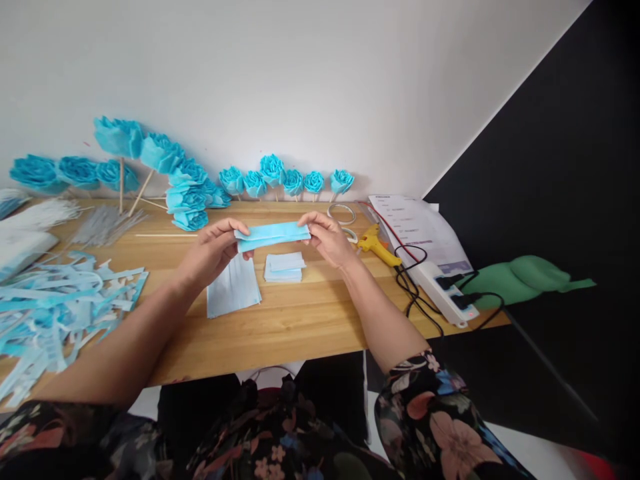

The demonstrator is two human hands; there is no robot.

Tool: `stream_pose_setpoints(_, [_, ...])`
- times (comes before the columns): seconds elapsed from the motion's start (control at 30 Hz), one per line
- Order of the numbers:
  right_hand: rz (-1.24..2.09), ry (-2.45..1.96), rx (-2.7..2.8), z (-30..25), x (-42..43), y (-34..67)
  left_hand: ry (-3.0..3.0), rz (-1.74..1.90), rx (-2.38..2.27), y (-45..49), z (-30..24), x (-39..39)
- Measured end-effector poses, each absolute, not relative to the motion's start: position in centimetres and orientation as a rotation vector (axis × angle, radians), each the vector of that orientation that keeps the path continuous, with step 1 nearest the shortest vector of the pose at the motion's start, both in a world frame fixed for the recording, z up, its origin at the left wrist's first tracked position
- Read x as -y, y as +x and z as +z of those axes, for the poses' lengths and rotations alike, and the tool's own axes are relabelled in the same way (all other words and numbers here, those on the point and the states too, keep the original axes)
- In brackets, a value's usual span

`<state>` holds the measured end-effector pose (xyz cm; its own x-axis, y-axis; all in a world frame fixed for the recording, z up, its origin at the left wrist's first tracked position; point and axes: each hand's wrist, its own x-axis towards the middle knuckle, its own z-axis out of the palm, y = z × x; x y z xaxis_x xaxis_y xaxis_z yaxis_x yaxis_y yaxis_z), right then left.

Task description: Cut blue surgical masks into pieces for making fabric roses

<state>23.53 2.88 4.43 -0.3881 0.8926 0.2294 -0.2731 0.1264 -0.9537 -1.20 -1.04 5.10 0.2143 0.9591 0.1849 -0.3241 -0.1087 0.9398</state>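
A folded strip of light-blue face-mask fabric [273, 235] is stretched level between my two hands above the table. My left hand [216, 248] pinches its left end, thumb and fingers closed on it. At the other end my right hand [327, 237] grips the strip the same way. Below my left hand lies a flat, pleated pale-blue sheet of mask fabric [234, 291], partly hidden by that hand. Just under the strip sits a small stack of cut pale-blue pieces [283, 268].
Blue fabric flowers [273, 171] on sticks line the wall. Offcut strips [55, 307] heap at left beside thin wires [107, 225]. To the right are tape rolls [342, 213], a yellow glue gun [379, 245], papers [425, 233] and a power strip [445, 293] with black cables.
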Motion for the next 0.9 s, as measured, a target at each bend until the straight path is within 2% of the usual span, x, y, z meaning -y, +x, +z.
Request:
stream_pose_setpoints(0.4, [1.309, -0.838, 1.477, 4.3, -3.1, 23.4, 1.488, 1.290, -0.927, -1.5, 4.2, 1.2])
stream_pose_setpoints(0.67, [1.231, -0.908, 1.445, 3.4, -4.0, 23.4, 1.928, 1.296, -0.963, -1.3, 5.3, 1.5])
stream_pose_setpoints(0.9, [1.226, -0.979, 1.451, 3.8, -4.0, 23.5, 2.059, 1.238, -1.014, -1.1, 5.7, 1.8])
